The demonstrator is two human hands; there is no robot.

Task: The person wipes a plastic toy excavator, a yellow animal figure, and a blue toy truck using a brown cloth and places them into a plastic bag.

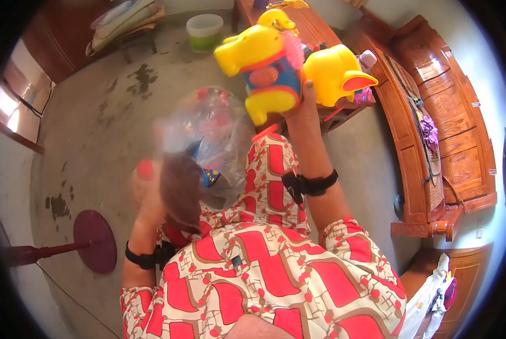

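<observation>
My right hand [302, 106] is raised in front of me, gripping a yellow and blue plastic toy animal [272, 72]. Close to its fingers is another yellow plastic toy [329, 74] with a red-lined ear, over the table's near end; whether they touch is unclear. My left hand [147, 186] is low on the left, blurred, beside a dark brown item [180, 190] and a clear plastic bag [225, 144]. Its fingers are partly hidden, so its hold is unclear. The bag rests by my lap and contains colourful things, one of them blue with yellow dots.
A wooden table [312, 31] bearing several toys extends away at the upper right. A carved wooden bench [444, 127] stands at the right. On the floor are a green and white bucket [204, 31] and a round dark-red stand base [95, 241] at the left.
</observation>
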